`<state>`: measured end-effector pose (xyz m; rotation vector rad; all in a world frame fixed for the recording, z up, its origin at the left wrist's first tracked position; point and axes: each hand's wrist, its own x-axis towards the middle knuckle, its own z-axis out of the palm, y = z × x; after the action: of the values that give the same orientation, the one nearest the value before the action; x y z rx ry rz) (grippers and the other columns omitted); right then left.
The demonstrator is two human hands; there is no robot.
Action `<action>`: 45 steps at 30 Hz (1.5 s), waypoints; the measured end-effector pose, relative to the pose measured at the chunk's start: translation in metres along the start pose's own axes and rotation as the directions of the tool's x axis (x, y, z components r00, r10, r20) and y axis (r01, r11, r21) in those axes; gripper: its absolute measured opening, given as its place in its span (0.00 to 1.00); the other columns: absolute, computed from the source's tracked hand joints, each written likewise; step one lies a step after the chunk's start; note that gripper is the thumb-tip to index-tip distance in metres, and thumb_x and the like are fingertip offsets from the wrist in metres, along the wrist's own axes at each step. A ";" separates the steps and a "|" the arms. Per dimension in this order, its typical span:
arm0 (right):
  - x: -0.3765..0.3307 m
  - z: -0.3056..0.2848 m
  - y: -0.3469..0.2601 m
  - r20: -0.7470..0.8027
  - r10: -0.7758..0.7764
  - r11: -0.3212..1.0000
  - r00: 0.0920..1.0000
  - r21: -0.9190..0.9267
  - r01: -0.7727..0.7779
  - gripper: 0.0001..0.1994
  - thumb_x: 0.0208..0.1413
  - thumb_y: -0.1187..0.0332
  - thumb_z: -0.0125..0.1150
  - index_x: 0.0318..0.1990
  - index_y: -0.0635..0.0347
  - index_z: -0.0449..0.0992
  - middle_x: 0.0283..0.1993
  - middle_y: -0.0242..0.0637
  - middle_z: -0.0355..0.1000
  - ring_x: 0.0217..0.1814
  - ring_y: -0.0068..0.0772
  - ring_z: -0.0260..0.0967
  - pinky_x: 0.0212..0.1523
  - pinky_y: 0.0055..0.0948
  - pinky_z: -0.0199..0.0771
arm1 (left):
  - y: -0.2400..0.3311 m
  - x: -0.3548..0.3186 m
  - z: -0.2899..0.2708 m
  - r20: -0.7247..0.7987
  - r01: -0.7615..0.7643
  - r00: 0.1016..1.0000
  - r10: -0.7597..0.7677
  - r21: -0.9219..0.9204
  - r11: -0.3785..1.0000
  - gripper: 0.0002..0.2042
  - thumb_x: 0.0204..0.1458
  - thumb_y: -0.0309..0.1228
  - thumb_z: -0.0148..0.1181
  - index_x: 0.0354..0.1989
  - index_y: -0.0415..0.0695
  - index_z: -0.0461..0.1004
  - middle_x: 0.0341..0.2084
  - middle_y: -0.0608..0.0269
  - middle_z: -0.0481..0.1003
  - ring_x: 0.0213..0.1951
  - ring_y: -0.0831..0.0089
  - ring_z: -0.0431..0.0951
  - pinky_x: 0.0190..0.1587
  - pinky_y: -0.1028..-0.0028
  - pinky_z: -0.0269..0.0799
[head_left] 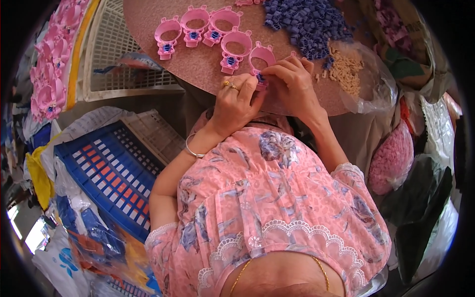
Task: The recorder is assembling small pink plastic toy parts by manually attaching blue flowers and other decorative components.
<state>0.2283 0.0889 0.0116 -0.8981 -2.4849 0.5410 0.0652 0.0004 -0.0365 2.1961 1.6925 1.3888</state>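
Near the front edge of the round table (pixel 307 99), a pink plastic ring-shaped part (pixel 253 60) is between my two hands. Closed fingers of my left hand (pixel 236 101) grip its lower left side. My right hand (pixel 297 84) has its thumb and forefinger pressed at a small blue piece (pixel 261 77) on the part's narrow end; the fingertips partly hide it. Several like parts, such as this pink ring part (pixel 231 51), lie to the left, each with a blue piece in its narrow end.
A heap of small blue pieces (pixel 309 27) lies at the far right of the tabletop, beside small beige pieces (pixel 346 69) on clear plastic. Left stand a pale crate (pixel 106 44), a yellow-edged container of pink parts (pixel 81 54) and a blue basket (pixel 111 173). A bag of pink pieces (pixel 392 158) is at right.
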 end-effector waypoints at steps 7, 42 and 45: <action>-0.001 0.006 -0.001 -0.066 0.022 0.999 0.998 0.048 -0.019 0.09 0.48 0.73 0.67 0.38 0.54 0.82 0.34 0.30 0.77 0.43 0.33 0.71 0.54 0.35 0.58 | 0.002 -0.002 0.001 -0.008 0.117 0.993 -0.119 -0.110 0.987 0.15 0.47 0.25 0.69 0.44 0.39 0.73 0.40 0.52 0.74 0.39 0.54 0.78 0.41 0.63 0.76; -0.013 -0.025 0.069 -0.314 0.349 0.887 0.883 -0.191 -0.419 0.03 0.53 0.72 0.64 0.34 0.60 0.78 0.33 0.36 0.76 0.40 0.35 0.73 0.47 0.35 0.64 | 0.015 0.033 0.018 0.265 -0.181 0.949 0.170 0.019 0.983 0.20 0.43 0.46 0.72 0.28 0.44 0.70 0.30 0.60 0.74 0.32 0.63 0.74 0.42 0.66 0.67; -0.018 -0.026 0.068 -0.282 0.482 0.875 0.829 0.110 -0.472 0.01 0.54 0.76 0.63 0.34 0.62 0.77 0.29 0.35 0.75 0.33 0.25 0.73 0.36 0.28 0.69 | 0.017 0.035 0.023 0.278 -0.181 0.947 0.160 0.054 0.982 0.14 0.46 0.36 0.70 0.32 0.43 0.71 0.30 0.58 0.75 0.33 0.62 0.76 0.42 0.64 0.70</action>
<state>0.2884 0.1302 -0.0054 -1.4846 -1.9632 0.5530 0.0928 0.0319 -0.0200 2.4924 1.5168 1.0009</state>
